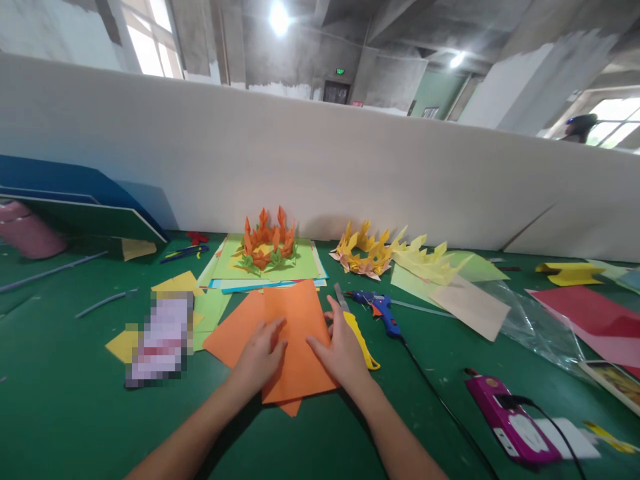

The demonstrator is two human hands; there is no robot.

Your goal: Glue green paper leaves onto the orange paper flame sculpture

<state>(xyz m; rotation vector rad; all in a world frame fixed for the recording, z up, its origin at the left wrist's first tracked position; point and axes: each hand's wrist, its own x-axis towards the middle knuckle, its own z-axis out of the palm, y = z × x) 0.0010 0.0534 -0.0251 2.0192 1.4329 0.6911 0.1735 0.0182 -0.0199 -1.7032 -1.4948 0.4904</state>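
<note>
An orange paper sheet (295, 320) lies on top of other orange sheets (233, 333) on the green table (70, 400). My left hand (260, 357) rests flat on its left part, fingers stretched out. On the sheet's right side my right hand (343, 350) lies flat with its fingers spread. Neither hand grips anything. A yellow-handled utility knife (360, 337) lies just right of my right hand.
An orange folded paper crown (265, 243) sits on green sheets behind, with yellow paper crowns (365, 253) to its right. A blue glue gun (380, 308), a magenta device with a cable (510, 417), red sheets (590, 320) and clear plastic lie at right. A white partition wall (320, 167) stands behind.
</note>
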